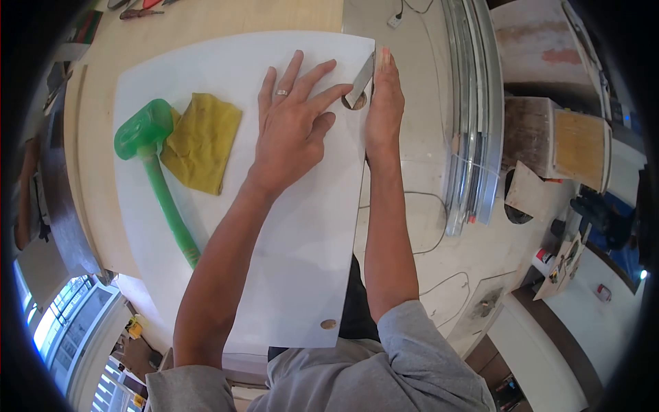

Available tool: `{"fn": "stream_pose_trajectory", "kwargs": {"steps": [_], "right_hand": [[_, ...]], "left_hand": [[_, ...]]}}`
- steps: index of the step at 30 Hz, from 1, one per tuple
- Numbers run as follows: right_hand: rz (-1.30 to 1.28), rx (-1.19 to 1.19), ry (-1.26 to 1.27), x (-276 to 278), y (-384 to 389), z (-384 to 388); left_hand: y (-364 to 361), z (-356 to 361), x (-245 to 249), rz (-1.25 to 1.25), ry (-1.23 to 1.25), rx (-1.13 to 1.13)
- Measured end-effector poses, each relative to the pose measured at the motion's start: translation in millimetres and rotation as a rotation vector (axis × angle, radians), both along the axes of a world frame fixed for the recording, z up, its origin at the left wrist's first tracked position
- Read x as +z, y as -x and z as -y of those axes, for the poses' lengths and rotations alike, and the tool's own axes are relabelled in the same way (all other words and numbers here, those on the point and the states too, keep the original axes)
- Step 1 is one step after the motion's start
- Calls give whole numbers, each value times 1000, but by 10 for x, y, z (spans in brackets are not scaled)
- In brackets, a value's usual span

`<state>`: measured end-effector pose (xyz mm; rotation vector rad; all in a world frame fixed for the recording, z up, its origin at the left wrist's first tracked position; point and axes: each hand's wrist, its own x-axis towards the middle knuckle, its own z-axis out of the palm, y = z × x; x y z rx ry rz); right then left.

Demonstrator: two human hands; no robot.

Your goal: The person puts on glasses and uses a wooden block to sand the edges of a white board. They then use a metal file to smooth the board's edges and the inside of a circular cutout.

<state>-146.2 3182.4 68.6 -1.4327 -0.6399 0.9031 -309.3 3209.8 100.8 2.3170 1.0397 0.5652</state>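
A white board [302, 226] lies flat, with a round hole near its upper right corner and another near its bottom edge. My left hand [294, 117] rests on the board with its fingers spread, a ring on one of them. Its index fingertip meets a thin grey metal piece [363, 75] that slants over the upper hole. My right hand [386, 103] is held upright along the board's right edge, fingers straight and together, palm towards the edge. Left of my left hand are a yellow cloth [202, 144] and a green mallet [161, 178], which touch each other.
The board lies on a wooden worktable [206, 17]. A screwdriver [141, 13] is at the top left. Long metal profiles [473, 117] stand to the right, beyond a cable [443, 220] on the floor. Wooden boxes [576, 144] are farther right.
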Motion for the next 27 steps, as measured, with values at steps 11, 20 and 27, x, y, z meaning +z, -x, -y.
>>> {"fn": "stream_pose_trajectory", "kwargs": {"steps": [11, 20, 27], "right_hand": [[5, -1, 9, -9, -5, 3], [0, -3, 20, 8, 7, 17], [-16, 3, 28, 45, 9, 25]], "left_hand": [[-39, -3, -21, 48, 22, 26], [-35, -5, -25, 56, 26, 28], [-46, -2, -18, 60, 22, 39]]}}
